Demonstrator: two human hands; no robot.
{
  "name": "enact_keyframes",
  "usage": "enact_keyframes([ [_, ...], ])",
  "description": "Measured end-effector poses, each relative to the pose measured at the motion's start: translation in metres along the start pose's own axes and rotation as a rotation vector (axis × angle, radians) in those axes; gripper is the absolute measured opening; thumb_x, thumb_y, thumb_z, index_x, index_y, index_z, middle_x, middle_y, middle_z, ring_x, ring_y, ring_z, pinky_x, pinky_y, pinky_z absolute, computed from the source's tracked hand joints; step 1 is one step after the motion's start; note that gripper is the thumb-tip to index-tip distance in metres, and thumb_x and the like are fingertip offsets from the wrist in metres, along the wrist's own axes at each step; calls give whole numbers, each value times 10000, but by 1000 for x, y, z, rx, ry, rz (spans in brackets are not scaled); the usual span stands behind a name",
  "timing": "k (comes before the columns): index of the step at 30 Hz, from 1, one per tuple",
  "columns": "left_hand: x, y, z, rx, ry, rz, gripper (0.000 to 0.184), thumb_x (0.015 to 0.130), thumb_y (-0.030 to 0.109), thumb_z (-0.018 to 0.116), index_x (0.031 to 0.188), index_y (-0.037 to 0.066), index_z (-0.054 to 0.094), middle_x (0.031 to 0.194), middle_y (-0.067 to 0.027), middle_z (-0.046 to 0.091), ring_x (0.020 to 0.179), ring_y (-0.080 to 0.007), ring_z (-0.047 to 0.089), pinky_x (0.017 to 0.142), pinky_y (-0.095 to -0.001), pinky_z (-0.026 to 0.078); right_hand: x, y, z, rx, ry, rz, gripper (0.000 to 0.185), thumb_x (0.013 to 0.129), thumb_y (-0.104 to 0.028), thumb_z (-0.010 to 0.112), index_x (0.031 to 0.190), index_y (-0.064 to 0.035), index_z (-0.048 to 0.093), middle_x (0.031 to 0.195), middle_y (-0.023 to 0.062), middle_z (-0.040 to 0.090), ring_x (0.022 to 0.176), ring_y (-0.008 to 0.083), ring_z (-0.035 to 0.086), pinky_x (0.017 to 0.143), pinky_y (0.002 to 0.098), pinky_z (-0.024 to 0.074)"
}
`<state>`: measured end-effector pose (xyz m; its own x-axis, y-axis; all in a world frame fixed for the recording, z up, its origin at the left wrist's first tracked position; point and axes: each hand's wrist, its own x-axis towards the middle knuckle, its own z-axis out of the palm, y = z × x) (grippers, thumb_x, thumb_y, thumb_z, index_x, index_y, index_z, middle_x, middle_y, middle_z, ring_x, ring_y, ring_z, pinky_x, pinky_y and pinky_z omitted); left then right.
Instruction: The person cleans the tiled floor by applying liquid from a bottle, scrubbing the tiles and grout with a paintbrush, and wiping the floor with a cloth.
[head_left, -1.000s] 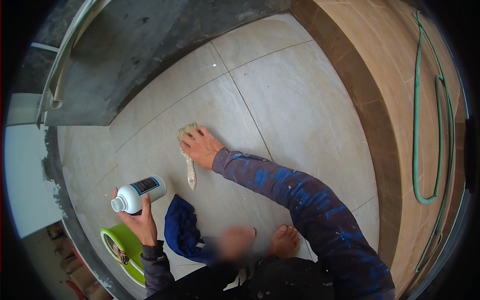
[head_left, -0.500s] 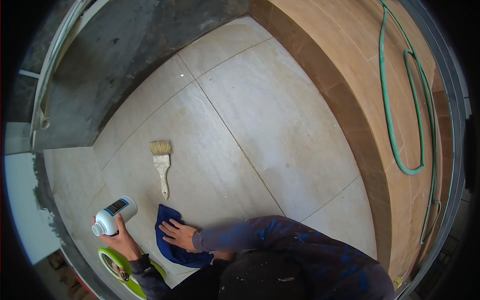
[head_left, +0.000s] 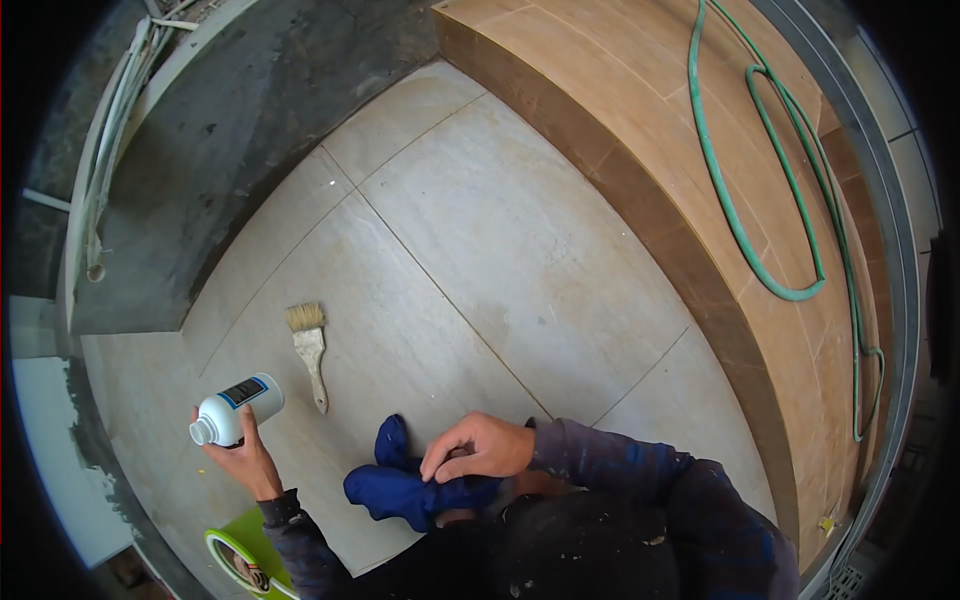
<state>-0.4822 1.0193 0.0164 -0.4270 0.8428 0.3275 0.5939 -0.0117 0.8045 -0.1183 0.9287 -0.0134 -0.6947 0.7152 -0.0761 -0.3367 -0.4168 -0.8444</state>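
Note:
My left hand [head_left: 247,465] is wrapped around a white bottle [head_left: 262,398] with a dark label, which is tilted with its neck pointing down and left. My right hand [head_left: 487,446] has its fingers curled and pinched at the top of a dark blue cloth [head_left: 392,490]. The cloth hangs in bunched folds in front of my body, one fold sticking up towards the brush. A wide paintbrush [head_left: 311,355] with pale bristles and a worn white handle lies on the tiles ahead of my hands.
A lime-green bucket [head_left: 222,540] with something inside stands beside my left forearm. Large pale tiles [head_left: 520,240] cover the floor. To the right rises a brown tiled step [head_left: 620,190] with a green hose [head_left: 735,225] on it; a dark grey wall [head_left: 230,110] stands at the left.
My right hand was spread flat on the cloth; now its fingers are closed and it has moved right, with the cloth gathered up. The bottle stays in my left hand. The view has shifted.

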Motion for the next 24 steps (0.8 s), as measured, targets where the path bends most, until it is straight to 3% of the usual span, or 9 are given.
enact_keyframes([
  [2, 1, -5, 9, 9, -45, 49, 814, 952, 167, 825, 1596, -9, 360, 1510, -173, 496, 1303, -254, 570, 1099, -389, 491, -61, -10, -26, 151, 217, -125, 219, 1029, -108, 713, 1207, 18, 733, 1254, 133, 736, 1143, 188, 688, 1020, 334, 525],
  [4, -4, 6, 22, -21, -78, 33, 820, 942, 150, 832, 1593, -8, 358, 1513, -174, 493, 1313, -258, 566, 1115, -394, 480, -118, -11, -35, 589, 395, -444, 127, 1032, -67, 680, 1134, 8, 691, 1208, 196, 717, 1121, 273, 694, 972, 378, 552],
  [7, -10, 20, 38, -66, -123, 15, 822, 932, 129, 838, 1589, -4, 361, 1506, -171, 492, 1317, -260, 563, 1129, -397, 470, -208, -25, -42, 474, 728, -705, 165, 1018, -141, 700, 1111, -8, 665, 1194, 199, 709, 1069, 273, 698, 930, 372, 554],
  [9, -10, 33, 48, -82, -139, 28, 817, 932, 126, 837, 1586, -2, 364, 1496, -166, 496, 1313, -257, 564, 1126, -394, 470, -258, -29, -40, 217, 1119, -624, 338, 997, -213, 730, 1267, -62, 593, 1240, 179, 682, 1150, 275, 673, 955, 421, 555],
  [10, -13, 45, 48, -94, -163, 32, 817, 930, 123, 838, 1585, 1, 365, 1487, -164, 497, 1305, -254, 566, 1122, -391, 471, -269, -33, -32, 219, 1122, -633, 338, 997, -213, 730, 1267, -62, 593, 1240, 179, 682, 1150, 275, 673, 955, 421, 555],
  [12, -17, 60, 43, -97, -194, 28, 816, 929, 121, 838, 1584, 3, 367, 1478, -161, 497, 1298, -251, 567, 1117, -388, 473, -282, -39, -14, -1108, 1571, 112, 654, 949, -304, 782, 1484, -47, 508, 1480, 256, 556, 1385, 366, 553, 1114, 510, 472],
  [13, -18, 60, 50, -83, -196, 50, 820, 927, 119, 839, 1585, 4, 365, 1474, -162, 496, 1293, -251, 568, 1114, -386, 473, -273, -25, -28, -1092, 1563, 110, 654, 949, -304, 782, 1484, -47, 508, 1480, 256, 556, 1385, 366, 553, 1114, 510, 472],
  [17, -22, 76, 58, -102, -192, 55, 825, 927, 110, 835, 1591, 9, 356, 1466, -163, 495, 1287, -249, 567, 1109, -383, 477, -199, 37, -96, -1530, 1611, 467, 1174, 843, -644, 784, 1667, -7, 242, 1699, 350, 188, 1576, 534, 190, 1270, 610, 179],
  [24, -25, 76, 62, -78, -184, -43, 821, 941, 113, 823, 1602, 17, 346, 1474, -171, 488, 1285, -259, 571, 1103, -388, 486, -53, -31, -206, -1608, 1598, 318, 1163, 848, -707, 726, 1622, 41, 286, 1636, 395, 265, 1553, 544, 226, 1281, 603, 161],
])
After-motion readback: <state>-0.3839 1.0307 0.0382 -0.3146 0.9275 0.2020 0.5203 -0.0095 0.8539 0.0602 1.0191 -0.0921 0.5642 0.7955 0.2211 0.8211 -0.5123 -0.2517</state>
